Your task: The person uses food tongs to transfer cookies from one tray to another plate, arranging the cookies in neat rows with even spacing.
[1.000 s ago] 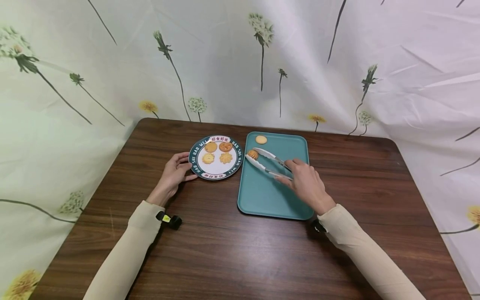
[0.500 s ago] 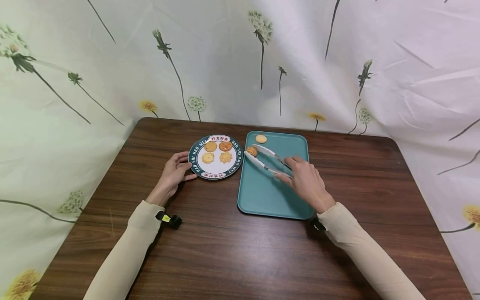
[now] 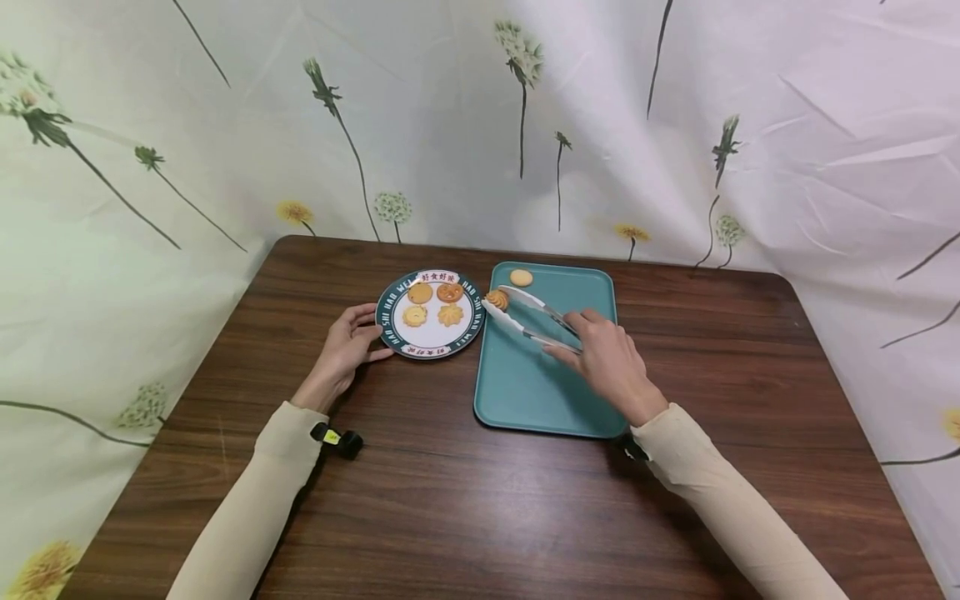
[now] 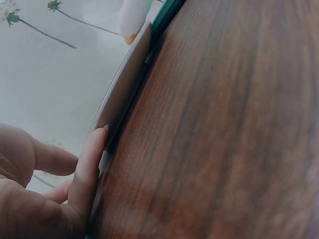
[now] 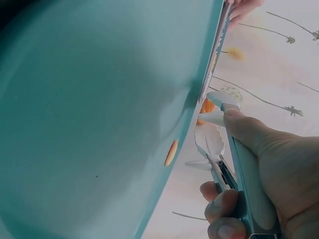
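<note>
My left hand (image 3: 347, 346) holds the left rim of a round plate (image 3: 427, 352) with a dark green lettered border; in the left wrist view, a finger (image 4: 88, 172) lies along the plate's underside. Four-part wording aside, several cookies (image 3: 450, 314) sit on the plate's white middle. My right hand (image 3: 611, 358) grips metal tongs (image 3: 551, 312) with pale tips. Between those tips is a swirled cookie (image 3: 497, 300), above the tray's left edge beside the plate; the right wrist view shows this cookie (image 5: 207, 107) raised off the tray.
A teal rectangular tray (image 3: 540, 392) lies right of the plate, their edges close together. One pale round cookie (image 3: 521, 277) rests in its far left corner. Both stand on a dark wooden table (image 3: 420, 500), backed by a flower-printed cloth (image 3: 442, 125).
The tongs and the swirled cookie have shifted slightly left and away from me, closer to the plate. My left hand and the plate have stayed in place.
</note>
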Demonstrator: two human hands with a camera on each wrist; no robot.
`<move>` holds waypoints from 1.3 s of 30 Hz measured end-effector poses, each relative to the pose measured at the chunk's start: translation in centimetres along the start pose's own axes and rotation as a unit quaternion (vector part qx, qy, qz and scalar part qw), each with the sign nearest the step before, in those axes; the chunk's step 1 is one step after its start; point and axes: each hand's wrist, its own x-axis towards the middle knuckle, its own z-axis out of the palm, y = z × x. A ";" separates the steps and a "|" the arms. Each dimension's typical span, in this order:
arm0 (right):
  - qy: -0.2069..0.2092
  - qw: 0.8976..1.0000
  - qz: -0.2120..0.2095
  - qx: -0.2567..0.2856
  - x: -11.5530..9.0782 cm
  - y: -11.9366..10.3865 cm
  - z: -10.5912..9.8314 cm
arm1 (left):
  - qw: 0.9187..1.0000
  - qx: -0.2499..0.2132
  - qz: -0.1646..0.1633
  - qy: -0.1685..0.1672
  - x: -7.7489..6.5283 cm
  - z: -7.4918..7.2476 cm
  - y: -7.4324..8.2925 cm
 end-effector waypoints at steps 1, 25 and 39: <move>0.000 1.000 -0.001 0.000 0.0 -0.1 0.0 | 1.000 0.000 0.000 0.000 0.0 0.0 0.0; 0.005 0.998 -0.056 -0.007 0.3 -2.8 0.7 | 1.000 -0.007 -0.002 -0.002 0.0 -0.1 0.0; -0.015 0.997 -0.069 0.003 0.2 -4.2 2.0 | 1.000 -0.008 -0.001 -0.005 -0.1 -0.1 0.1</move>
